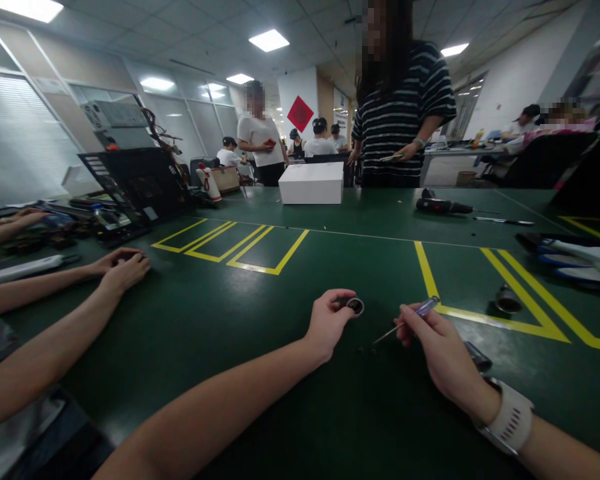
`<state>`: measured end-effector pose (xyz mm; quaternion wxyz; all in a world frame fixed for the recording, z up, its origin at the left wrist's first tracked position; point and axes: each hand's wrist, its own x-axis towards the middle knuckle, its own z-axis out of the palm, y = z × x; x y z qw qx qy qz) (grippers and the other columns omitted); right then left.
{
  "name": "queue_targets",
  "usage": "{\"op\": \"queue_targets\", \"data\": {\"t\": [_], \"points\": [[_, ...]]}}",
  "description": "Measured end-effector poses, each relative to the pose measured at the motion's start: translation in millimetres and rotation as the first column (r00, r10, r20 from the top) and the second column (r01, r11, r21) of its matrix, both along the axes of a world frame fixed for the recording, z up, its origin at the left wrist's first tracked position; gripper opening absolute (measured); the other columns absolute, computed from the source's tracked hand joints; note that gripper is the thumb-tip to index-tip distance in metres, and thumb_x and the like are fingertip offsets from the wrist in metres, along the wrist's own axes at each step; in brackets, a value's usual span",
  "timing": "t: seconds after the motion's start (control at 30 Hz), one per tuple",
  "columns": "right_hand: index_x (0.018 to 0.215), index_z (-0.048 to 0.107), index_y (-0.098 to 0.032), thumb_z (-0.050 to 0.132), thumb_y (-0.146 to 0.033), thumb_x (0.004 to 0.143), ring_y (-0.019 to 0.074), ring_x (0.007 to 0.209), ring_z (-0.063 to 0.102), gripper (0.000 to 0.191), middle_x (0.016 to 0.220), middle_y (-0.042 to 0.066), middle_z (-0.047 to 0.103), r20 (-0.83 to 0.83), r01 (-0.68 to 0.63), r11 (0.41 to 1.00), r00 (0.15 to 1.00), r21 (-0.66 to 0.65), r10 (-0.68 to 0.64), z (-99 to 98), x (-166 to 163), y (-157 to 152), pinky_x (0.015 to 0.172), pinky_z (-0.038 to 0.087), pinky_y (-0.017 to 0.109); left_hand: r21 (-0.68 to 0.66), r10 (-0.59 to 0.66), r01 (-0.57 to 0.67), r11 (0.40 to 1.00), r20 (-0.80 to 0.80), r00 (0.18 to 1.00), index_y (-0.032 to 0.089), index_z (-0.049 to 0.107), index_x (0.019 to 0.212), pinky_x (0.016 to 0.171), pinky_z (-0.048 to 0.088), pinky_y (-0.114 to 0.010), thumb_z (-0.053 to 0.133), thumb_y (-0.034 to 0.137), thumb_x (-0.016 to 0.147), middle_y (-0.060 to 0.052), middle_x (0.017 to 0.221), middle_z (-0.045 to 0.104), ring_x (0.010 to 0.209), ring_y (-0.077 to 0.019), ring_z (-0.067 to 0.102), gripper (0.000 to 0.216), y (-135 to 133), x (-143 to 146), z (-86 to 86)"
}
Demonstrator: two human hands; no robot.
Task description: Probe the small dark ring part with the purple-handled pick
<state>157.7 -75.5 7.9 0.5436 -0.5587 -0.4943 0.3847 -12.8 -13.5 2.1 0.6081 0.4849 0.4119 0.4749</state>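
My left hand [330, 319] is closed around a small round metal part [355, 307] with a ring-shaped rim, its open end turned toward me. Between the fingers and thumb of my right hand [433, 340] is a screwdriver [425, 307] with a clear purple handle. Its thin shaft slants down to the left, the tip close to a tiny dark piece [373, 351] on the green table [260, 333]. A dark cylindrical part [479, 357] lies partly hidden behind my right hand. Farther right, another dark round part [508, 300] rests by the yellow tape.
A co-worker's hands [125, 267] rest on the table to my left. At the back are a white box [311, 183], a power drill [443, 205] and a pen [503, 221]. Blue-and-white gloves [580, 260] lie at right; a dark computer case [140, 180] stands at left.
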Motion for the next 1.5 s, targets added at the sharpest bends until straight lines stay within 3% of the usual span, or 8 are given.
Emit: {"op": "queue_targets", "data": {"t": [0.3,0.6,0.97,1.2,1.33,1.5], "points": [[0.081,0.058,-0.018,0.055,-0.050,0.083,0.0159,0.058,0.055,0.032,0.064,0.000,0.059,0.019,-0.030,0.999,0.999,-0.036,0.031,-6.3,2,-1,0.052,0.045,0.029,-0.046,0.005,-0.004,0.999,0.019,1.000,0.014,0.065,0.092,0.088,0.052,-0.037,0.064,-0.004,0.068,-0.005,0.091,0.069,0.087,-0.0169,0.065,0.030,-1,2,2.5],[0.069,0.064,-0.020,0.065,-0.046,0.076,0.0163,0.057,0.054,0.027,0.059,0.000,0.061,0.107,-0.120,0.993,0.987,0.000,0.120,9.0,-7,-9,0.056,0.040,0.031,-0.049,0.010,-0.007,0.999,0.051,0.999,0.013,0.066,0.090,0.087,0.052,-0.036,0.064,-0.004,0.066,-0.005,0.088,0.070,0.085,-0.0166,0.065,0.030,-3,2,6.5],[0.078,0.062,-0.018,0.062,-0.043,0.080,0.0163,0.064,0.061,0.025,0.068,0.002,0.065,-0.271,-0.086,0.995,0.958,0.042,0.094,4.8,-5,-6,0.059,0.051,0.030,-0.044,-0.026,0.026,0.999,0.009,1.000,0.016,0.065,0.097,0.089,0.049,-0.036,0.065,-0.003,0.070,-0.006,0.097,0.070,0.091,-0.0178,0.065,0.033,-3,-2,8.0],[0.085,0.066,-0.023,0.065,-0.039,0.080,0.0170,0.078,0.064,0.017,0.081,0.002,0.069,-0.376,-0.038,0.990,0.923,0.136,0.087,1.0,-1,-5,0.073,0.052,0.032,-0.054,-0.017,0.017,0.998,-0.005,1.000,0.016,0.065,0.098,0.089,0.049,-0.038,0.067,-0.002,0.068,-0.006,0.097,0.070,0.091,-0.0184,0.064,0.034,-3,-2,7.6],[0.090,0.067,-0.025,0.062,-0.037,0.083,0.0183,0.082,0.066,0.014,0.085,0.002,0.071,-0.243,-0.049,0.983,0.966,0.178,0.092,-5.9,0,-5,0.078,0.052,0.034,-0.037,-0.017,0.018,0.999,0.019,1.000,0.016,0.065,0.097,0.088,0.050,-0.037,0.067,-0.001,0.068,-0.005,0.094,0.070,0.088,-0.0169,0.065,0.034,-2,-1,4.5],[0.092,0.067,-0.023,0.060,-0.037,0.084,0.0212,0.083,0.067,0.018,0.086,0.004,0.072,0.086,-0.079,0.973,0.994,0.216,0.062,-0.6,-2,-11,0.075,0.054,0.035,-0.024,-0.027,0.028,0.999,0.022,0.999,0.016,0.065,0.096,0.086,0.050,-0.036,0.067,0.000,0.068,-0.005,0.092,0.070,0.086,-0.0164,0.065,0.032,-2,-2,2.5]]}}
